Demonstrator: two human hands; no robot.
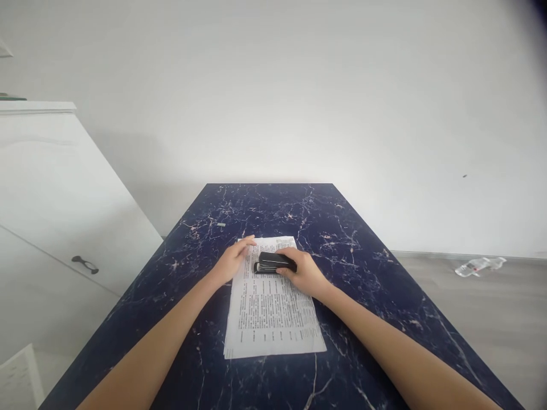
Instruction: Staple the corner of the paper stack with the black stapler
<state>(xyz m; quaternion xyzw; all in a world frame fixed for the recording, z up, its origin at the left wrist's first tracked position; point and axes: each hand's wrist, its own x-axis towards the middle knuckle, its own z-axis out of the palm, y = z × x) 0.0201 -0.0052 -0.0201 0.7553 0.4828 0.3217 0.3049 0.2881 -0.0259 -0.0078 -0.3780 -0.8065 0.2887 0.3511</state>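
A stack of printed paper sheets (271, 310) lies on the dark blue marble-patterned table (350, 245). A black stapler (273, 262) rests across the upper part of the sheets. My right hand (304, 273) is wrapped over the stapler's right end, fingers curled on it. My left hand (234, 259) lies flat on the top left corner of the sheets, fingers stretched out and pressing the paper, just left of the stapler.
A small pale strip (221, 225) lies on the table beyond the paper. A white cabinet (55, 205) with a dark handle (85, 264) stands close on the left. An empty plastic bottle (478, 265) lies on the grey floor at the right. White wall behind.
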